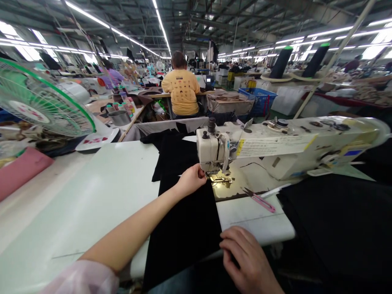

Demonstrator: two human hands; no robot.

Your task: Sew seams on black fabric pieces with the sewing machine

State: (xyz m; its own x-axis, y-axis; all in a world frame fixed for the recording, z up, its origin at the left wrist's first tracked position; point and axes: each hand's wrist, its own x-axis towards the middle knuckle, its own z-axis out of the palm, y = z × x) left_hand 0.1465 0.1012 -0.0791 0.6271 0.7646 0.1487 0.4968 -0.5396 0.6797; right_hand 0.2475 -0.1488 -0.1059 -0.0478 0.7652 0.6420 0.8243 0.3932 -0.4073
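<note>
A black fabric piece lies over the table edge and runs up to the sewing machine. My left hand is closed in a pinch beside the needle area, above the fabric's far right corner. What its fingertips hold is hidden. At the near right corner of the fabric, my right hand has curled fingers, with the thumb beneath, closed at the cloth's edge. Pink-handled scissors lie right of the lit needle plate.
More black cloth is piled at the right, and another dark piece lies behind my left hand. A green-rimmed fan stands at the left. Ahead sits a person in a yellow shirt, near a blue basket.
</note>
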